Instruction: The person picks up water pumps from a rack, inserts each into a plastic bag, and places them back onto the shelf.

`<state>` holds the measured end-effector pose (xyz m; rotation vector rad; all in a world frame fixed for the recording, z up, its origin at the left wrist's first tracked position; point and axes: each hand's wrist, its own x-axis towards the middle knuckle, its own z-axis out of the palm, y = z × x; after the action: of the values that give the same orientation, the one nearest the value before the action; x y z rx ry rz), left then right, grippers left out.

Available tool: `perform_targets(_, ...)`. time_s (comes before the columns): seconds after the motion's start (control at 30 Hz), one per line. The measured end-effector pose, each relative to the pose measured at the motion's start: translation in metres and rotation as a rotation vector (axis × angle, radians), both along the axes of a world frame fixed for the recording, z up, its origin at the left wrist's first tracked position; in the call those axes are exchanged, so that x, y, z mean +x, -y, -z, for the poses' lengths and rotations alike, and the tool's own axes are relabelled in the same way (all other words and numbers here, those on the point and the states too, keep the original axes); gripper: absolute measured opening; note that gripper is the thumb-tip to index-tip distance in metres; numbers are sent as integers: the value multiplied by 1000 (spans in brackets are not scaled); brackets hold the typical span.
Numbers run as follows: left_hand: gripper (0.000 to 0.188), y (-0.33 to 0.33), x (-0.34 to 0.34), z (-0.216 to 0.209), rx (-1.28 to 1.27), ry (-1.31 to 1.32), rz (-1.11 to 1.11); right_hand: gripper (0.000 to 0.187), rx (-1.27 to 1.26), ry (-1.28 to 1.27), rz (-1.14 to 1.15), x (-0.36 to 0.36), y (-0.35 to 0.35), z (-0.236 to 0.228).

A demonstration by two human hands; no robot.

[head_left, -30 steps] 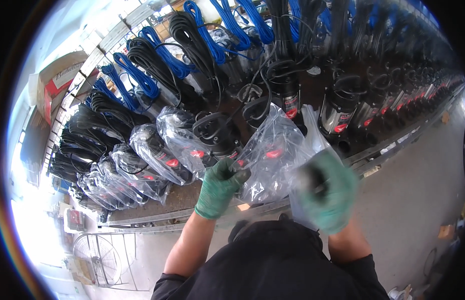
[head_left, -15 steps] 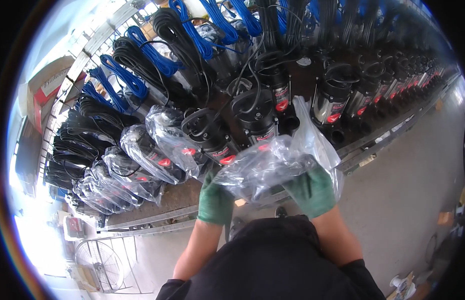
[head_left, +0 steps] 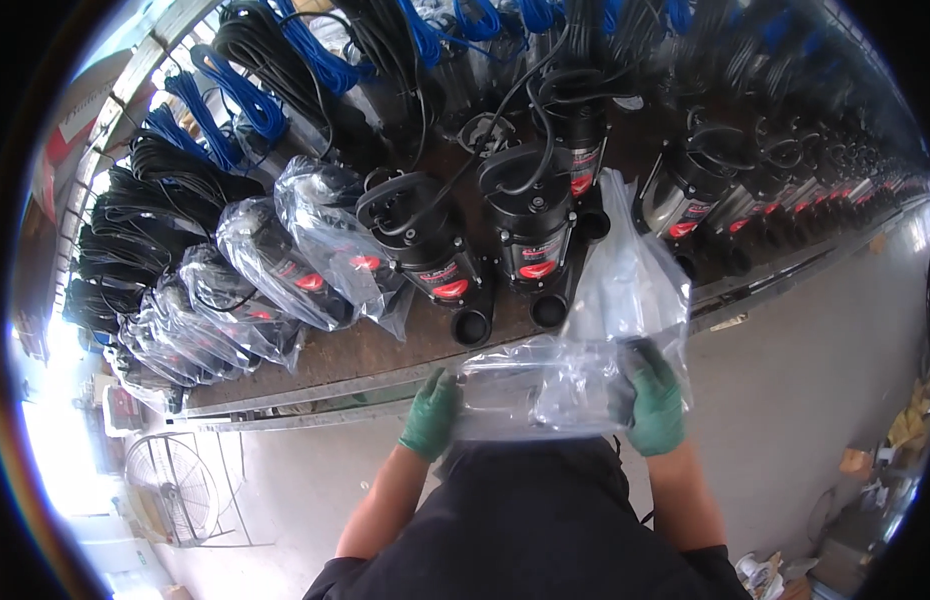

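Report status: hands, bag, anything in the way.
Left hand, right hand: holding clear bag by opposite ends. Bag spread between them. More plastic overlapping at right. Uncovered pumps beyond.

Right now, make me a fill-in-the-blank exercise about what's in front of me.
The gloves on the left hand and right hand are ____.
The hands hold a clear bag made of ____.
In the front row, bagged pumps stand to the ____ of the unbagged pumps.
Behind, coiled cables are black or ____.
Missing words: green; plastic; left; blue.
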<state>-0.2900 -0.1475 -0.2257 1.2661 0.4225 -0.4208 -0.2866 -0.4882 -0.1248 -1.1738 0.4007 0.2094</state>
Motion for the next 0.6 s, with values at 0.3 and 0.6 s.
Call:
perform_targets(0.3,33,-52,-55,38,-124,-3,-32,44,95,-575,-622,42,-49,56)
perform_targets(0.6,37,-149,-44,68,171,-420,-281,41,-962,856,-463,88,-156,27)
